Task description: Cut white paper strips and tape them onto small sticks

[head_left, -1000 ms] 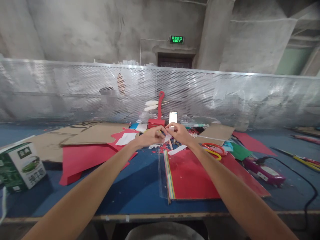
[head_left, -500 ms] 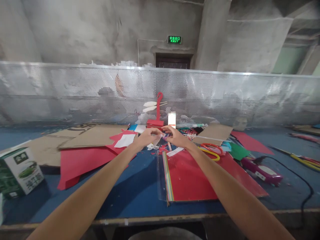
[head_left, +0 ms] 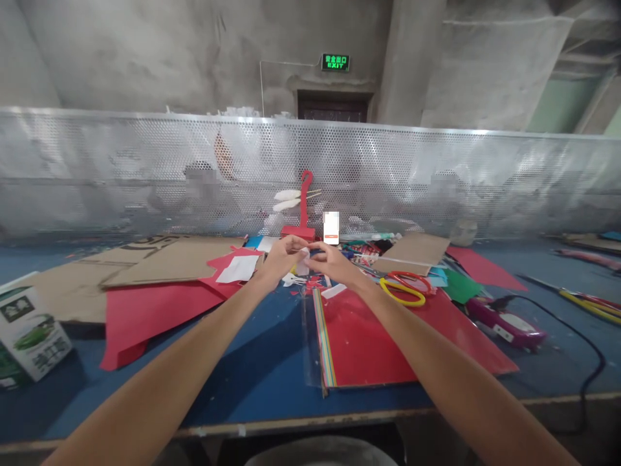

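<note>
Near the far side of the blue table, my left hand (head_left: pixel 280 260) and my right hand (head_left: pixel 334 264) come close together. Between their fingertips is a small white piece of paper (head_left: pixel 303 263), pinched from both sides. Just behind them, a red paper shape with a tall hooked stem (head_left: pixel 304 204) stands on a red block-like base, with white leaf-shaped pieces on thin sticks (head_left: pixel 287 199) beside the stem. Below the fingers lie red scraps (head_left: pixel 315 282) and small white cut pieces (head_left: pixel 292 279). What exactly the fingertips press on is too small to tell.
A stack of red and coloured sheets (head_left: pixel 369 343) lies under my right forearm, with scissors (head_left: pixel 403 292) at its back edge. Cardboard (head_left: pixel 169 265) and red paper (head_left: pixel 160 310) spread left, near a green-white carton (head_left: pixel 36 333). A purple corded device (head_left: pixel 507 325) sits right.
My fingers have shifted round the white paper, which now shows more upright between both hands. The view has tilted slightly, so the background sits a little higher in the frame.
</note>
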`<control>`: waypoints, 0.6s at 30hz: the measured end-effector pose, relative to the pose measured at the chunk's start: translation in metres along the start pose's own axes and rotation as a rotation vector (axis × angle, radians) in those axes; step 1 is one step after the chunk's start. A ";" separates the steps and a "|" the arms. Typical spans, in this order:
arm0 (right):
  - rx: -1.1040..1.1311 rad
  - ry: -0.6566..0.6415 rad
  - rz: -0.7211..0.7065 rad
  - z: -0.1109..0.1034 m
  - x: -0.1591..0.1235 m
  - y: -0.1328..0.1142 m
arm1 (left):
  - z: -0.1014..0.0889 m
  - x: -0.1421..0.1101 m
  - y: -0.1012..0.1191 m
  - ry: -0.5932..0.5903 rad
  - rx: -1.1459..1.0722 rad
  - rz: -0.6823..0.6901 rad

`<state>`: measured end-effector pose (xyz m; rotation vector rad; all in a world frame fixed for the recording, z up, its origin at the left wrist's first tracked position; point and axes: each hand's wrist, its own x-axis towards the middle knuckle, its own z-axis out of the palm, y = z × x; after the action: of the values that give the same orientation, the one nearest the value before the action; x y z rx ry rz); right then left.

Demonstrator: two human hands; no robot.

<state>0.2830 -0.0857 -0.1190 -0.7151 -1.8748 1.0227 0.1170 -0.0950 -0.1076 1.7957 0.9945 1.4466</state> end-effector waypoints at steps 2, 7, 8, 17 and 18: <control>-0.053 0.039 0.004 0.001 0.001 0.003 | 0.000 0.000 0.000 -0.008 0.027 0.014; -0.119 0.075 0.003 -0.001 0.006 0.013 | -0.003 0.000 -0.001 -0.033 0.171 0.026; -0.139 0.071 0.003 -0.003 0.007 0.015 | -0.004 0.001 -0.001 -0.053 0.210 0.044; -0.294 0.007 -0.048 -0.008 0.005 0.011 | -0.016 0.007 -0.019 -0.152 0.399 0.184; -0.303 0.005 -0.041 -0.008 0.004 0.010 | -0.017 0.007 -0.021 -0.152 0.398 0.183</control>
<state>0.2888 -0.0747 -0.1241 -0.8478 -2.0548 0.7165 0.0980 -0.0783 -0.1179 2.2981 1.1217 1.2534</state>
